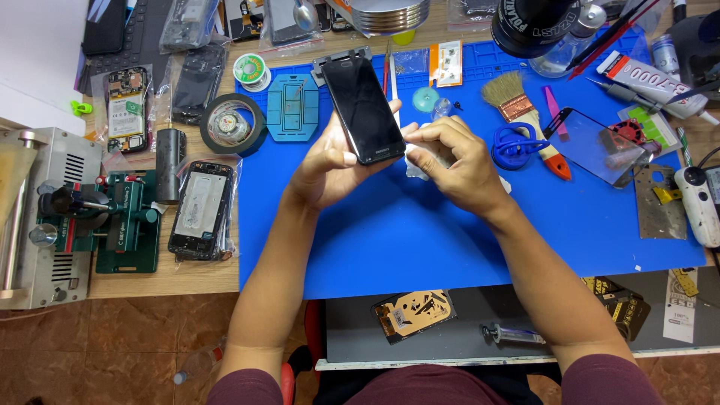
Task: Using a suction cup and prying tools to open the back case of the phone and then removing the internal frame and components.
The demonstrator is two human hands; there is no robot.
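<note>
Wooden tabletop (172,281), blue work mat (390,240) over centre. Left hand (324,166) fingers closed around black smartphone (364,109), held tilted above mat, screen up. Right hand (450,159) fingers pinched at phone's right edge, touching it; whether gripping anything small, cannot tell. Brush (525,120), blue suction cup (514,145) just right. Tape roll (232,124) left.

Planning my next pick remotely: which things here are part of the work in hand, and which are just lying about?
In hand:
left hand holding black phone
right hand at its lower edge, pinching something pale
blue mat

Lying about:
brush
blue suction cup
tape roll
bagged phone
</note>
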